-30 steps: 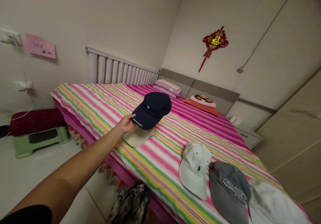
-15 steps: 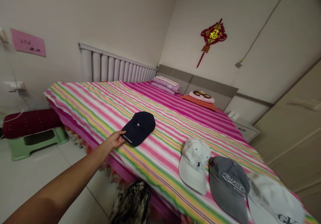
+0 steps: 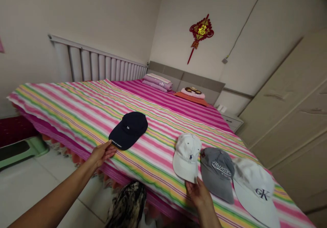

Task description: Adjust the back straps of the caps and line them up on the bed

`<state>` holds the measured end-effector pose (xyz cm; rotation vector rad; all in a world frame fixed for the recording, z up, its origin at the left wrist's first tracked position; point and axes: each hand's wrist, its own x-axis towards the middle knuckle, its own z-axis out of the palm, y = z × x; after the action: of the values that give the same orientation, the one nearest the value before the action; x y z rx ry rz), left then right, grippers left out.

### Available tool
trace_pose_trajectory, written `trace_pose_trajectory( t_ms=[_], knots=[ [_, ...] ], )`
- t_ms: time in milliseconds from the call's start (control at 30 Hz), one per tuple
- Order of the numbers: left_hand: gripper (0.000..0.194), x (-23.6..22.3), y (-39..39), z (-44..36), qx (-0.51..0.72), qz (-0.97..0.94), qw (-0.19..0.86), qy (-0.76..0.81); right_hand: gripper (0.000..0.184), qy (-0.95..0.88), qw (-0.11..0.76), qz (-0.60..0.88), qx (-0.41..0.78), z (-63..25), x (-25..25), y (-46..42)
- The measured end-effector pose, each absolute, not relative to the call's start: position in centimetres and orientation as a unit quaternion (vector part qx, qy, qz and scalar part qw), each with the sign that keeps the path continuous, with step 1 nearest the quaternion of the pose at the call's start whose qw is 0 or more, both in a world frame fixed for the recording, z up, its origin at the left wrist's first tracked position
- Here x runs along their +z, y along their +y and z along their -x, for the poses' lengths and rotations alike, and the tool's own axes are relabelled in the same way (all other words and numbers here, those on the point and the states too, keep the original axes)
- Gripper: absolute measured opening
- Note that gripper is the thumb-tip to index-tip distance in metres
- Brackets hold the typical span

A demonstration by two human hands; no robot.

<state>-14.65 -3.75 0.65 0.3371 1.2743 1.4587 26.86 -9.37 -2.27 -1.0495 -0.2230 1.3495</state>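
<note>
Navy baseball cap (image 3: pixel 131 129): lying lowered now; touching its brim (image 3: pixel 117 140) with left hand (image 3: pixel 102 152), newly bringing right hand (image 3: pixel 199 193) to white baseball cap (image 3: pixel 188 148), engaging both; leaving finger closure impossible to tell.

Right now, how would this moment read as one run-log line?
left hand: at brim of navy cap | right hand: at brim of white cap left of gray cap | caps: on striped bedspread
</note>
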Motion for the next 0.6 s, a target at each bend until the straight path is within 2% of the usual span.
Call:
trace_pose_trajectory(
  t_ms=[167,467,600],
  knots=[
    [0.011,1.1,-2.7,14.3,0.628,-0.136,0.562,0.521,0.018,-0.024,0.664,0.458,0.59,-26.5,-1.9,-7.8],
    [0.014,0.9,-1.3,13.5,0.679,-0.111,0.522,0.504,0.013,-0.062,0.661,0.416,0.622,-26.3,-1.1,-9.3],
    [0.024,0.4,-2.4,13.1,0.672,-0.122,0.509,0.524,0.016,-0.074,0.661,0.394,0.634,-26.5,-0.6,-11.6]
  ],
)
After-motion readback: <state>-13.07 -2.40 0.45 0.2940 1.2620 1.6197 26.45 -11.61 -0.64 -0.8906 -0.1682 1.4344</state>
